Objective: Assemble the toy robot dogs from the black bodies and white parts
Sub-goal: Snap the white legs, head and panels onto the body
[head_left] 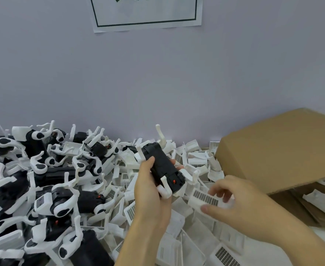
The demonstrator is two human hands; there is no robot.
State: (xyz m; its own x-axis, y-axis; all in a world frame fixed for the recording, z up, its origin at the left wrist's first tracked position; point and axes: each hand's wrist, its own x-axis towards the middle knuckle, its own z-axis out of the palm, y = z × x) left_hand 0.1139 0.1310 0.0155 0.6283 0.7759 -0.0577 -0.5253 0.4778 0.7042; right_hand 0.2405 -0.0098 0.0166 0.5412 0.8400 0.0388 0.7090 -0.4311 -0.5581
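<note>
While my left hand [150, 191] curls its fingers and thumb around a black body [162, 167] with white legs already on it, holding it tilted above the middle of the table, my right hand [232, 204] pinches a white grille part [205, 198] just right of and below the body's near end, not touching it. Loose white parts [186, 237] lie heaped under both hands, a pile of assembled dogs [48, 189] fills the table's left side, and a cardboard box [284, 148] sits at the right edge against the wall [157, 83].
</note>
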